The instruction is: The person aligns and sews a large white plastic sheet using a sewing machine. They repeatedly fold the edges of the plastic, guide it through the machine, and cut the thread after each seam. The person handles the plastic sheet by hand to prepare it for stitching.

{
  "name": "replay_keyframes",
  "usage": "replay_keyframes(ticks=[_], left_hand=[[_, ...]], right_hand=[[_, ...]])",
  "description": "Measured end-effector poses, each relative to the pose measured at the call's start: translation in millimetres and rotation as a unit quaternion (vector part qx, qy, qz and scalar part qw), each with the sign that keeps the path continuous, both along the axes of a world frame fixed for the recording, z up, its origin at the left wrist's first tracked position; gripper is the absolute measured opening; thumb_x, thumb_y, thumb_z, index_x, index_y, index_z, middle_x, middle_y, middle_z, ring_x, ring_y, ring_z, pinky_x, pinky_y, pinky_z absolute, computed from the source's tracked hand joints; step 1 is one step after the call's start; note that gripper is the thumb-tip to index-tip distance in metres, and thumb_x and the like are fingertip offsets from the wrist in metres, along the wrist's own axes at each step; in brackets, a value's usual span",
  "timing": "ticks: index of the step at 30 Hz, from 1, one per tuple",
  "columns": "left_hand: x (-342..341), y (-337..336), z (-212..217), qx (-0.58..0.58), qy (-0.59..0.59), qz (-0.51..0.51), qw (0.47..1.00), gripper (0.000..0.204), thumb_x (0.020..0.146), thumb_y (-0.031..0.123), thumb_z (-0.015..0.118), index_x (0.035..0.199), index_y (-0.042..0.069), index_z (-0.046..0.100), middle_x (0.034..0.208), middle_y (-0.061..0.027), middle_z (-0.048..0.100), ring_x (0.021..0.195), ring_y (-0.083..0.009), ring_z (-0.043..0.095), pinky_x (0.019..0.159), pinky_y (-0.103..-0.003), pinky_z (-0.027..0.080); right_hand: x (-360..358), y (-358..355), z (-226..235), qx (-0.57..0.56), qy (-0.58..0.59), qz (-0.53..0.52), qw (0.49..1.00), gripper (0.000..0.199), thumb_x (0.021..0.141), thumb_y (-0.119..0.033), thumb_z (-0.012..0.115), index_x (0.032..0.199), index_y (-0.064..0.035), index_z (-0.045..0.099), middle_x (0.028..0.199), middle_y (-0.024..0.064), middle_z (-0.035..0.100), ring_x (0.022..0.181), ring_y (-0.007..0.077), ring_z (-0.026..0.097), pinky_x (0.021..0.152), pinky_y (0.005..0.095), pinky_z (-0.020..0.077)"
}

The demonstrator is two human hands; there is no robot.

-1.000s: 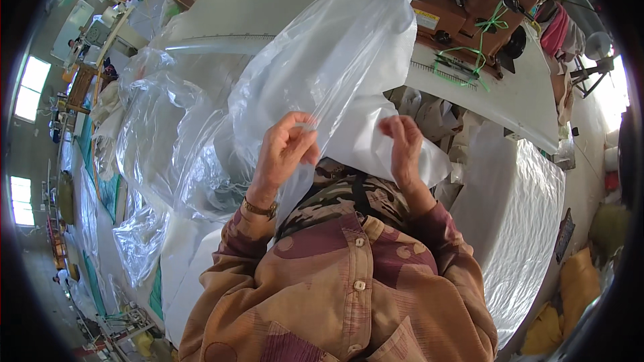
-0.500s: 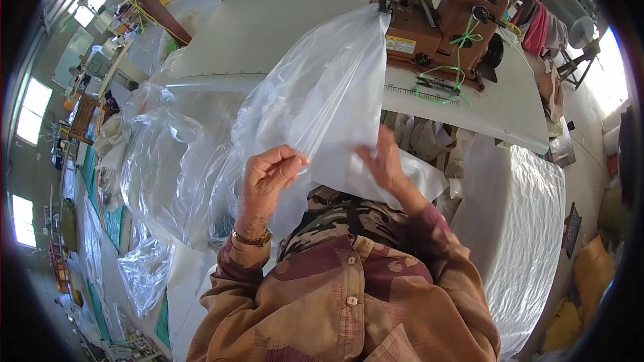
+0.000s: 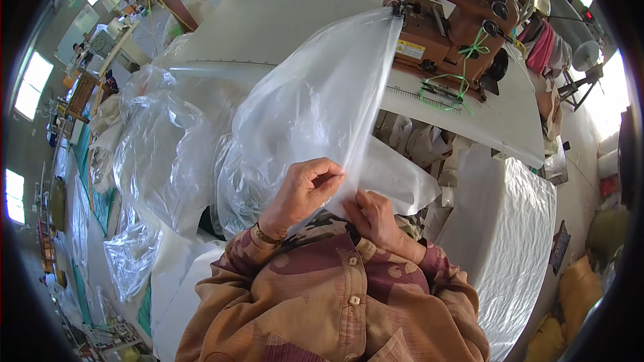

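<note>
A clear plastic sheet [image 3: 295, 94] runs from under the needle of a brown sewing machine [image 3: 429, 30] down toward my lap. Its right edge is drawn fairly straight between the machine and my hands. My left hand [image 3: 310, 191] pinches that edge between thumb and fingers. Just below and to the right, my right hand [image 3: 376, 218] is closed on the same plastic near my waist. A loose flap of the sheet [image 3: 402, 177] spreads out to the right of my fingers. The fingertips of the right hand are partly hidden.
Crumpled clear plastic [image 3: 164, 154] is heaped left of the sheet. A stack of folded plastic [image 3: 510, 228] stands at my right. Green string [image 3: 463, 80] hangs on the machine, above a ruler strip on the pale table [image 3: 315, 3]. Scraps lie in an opening below the table edge.
My left hand has moved right and down along the plastic. My right hand has come down and left and closed on the edge. The sheet's right edge now slants toward my hands.
</note>
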State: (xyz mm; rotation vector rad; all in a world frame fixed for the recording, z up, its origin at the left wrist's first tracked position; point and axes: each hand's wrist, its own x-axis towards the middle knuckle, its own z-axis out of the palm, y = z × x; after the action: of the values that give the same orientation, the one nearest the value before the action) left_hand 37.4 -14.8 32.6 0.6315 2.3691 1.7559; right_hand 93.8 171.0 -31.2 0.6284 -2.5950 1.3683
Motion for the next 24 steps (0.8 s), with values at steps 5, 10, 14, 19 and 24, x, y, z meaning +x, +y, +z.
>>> replay_keyframes(ticks=[5, 10, 14, 19, 24], left_hand=[[6.8, 1.2, 4.0, -0.024, 0.079, 0.004, 0.997, 0.004, 0.088, -0.004, 0.067, 0.091, -0.003, 0.065, 0.073, -0.0023, 0.058, 0.065, -0.0054, 0.050, 0.056, -0.023, 0.042], [5.4, 0.0, 5.6, -0.056, 0.086, 0.000, 0.995, 0.011, 0.084, -0.008, 0.067, 0.094, -0.003, 0.066, 0.075, -0.0071, 0.060, 0.064, -0.0109, 0.053, 0.058, -0.026, 0.044], [3.5, -3.1, -1.0, -0.020, 0.154, 0.021, 0.988, 0.012, 0.086, -0.011, 0.063, 0.096, -0.004, 0.065, 0.080, -0.0090, 0.061, 0.066, -0.0142, 0.055, 0.057, -0.026, 0.043], [6.5, -9.1, 5.5, -0.007, 0.085, 0.002, 0.996, 0.010, 0.091, -0.007, 0.059, 0.100, -0.005, 0.064, 0.084, -0.0102, 0.062, 0.068, -0.0136, 0.055, 0.057, -0.027, 0.042], [8.4, -18.8, 1.8, -0.020, 0.036, 0.026, 0.999, 0.017, 0.095, 0.007, 0.063, 0.105, -0.007, 0.063, 0.081, -0.0086, 0.062, 0.068, -0.0107, 0.054, 0.058, -0.026, 0.043]], right_hand=[[0.6, -5.3, 37.4, -0.066, 0.053, 0.094, 0.992, 0.017, 0.089, -0.009, 0.066, 0.081, -0.0056, 0.051, 0.069, 0.0075, 0.055, 0.067, 0.0297, 0.058, 0.078, 0.0396, 0.0478], [1.0, -17.7, 37.8, -0.034, 0.032, 0.163, 0.986, 0.014, 0.088, -0.009, 0.066, 0.086, -0.0065, 0.052, 0.072, 0.0058, 0.057, 0.069, 0.0267, 0.061, 0.079, 0.0381, 0.0475], [-3.0, -22.9, 37.1, -0.051, 0.066, 0.203, 0.976, 0.014, 0.087, -0.008, 0.065, 0.089, -0.0069, 0.051, 0.072, 0.0052, 0.058, 0.068, 0.0251, 0.061, 0.073, 0.0369, 0.0476], [-5.5, -32.2, 27.6, -0.025, 0.062, 0.263, 0.962, 0.016, 0.083, -0.007, 0.065, 0.088, -0.0075, 0.050, 0.071, 0.0052, 0.057, 0.065, 0.0248, 0.060, 0.066, 0.0364, 0.0469], [-21.5, -43.4, 32.6, 0.011, 0.171, 0.293, 0.941, 0.015, 0.082, -0.009, 0.066, 0.088, -0.0050, 0.052, 0.073, 0.0063, 0.060, 0.068, 0.0247, 0.063, 0.069, 0.0367, 0.0496]])
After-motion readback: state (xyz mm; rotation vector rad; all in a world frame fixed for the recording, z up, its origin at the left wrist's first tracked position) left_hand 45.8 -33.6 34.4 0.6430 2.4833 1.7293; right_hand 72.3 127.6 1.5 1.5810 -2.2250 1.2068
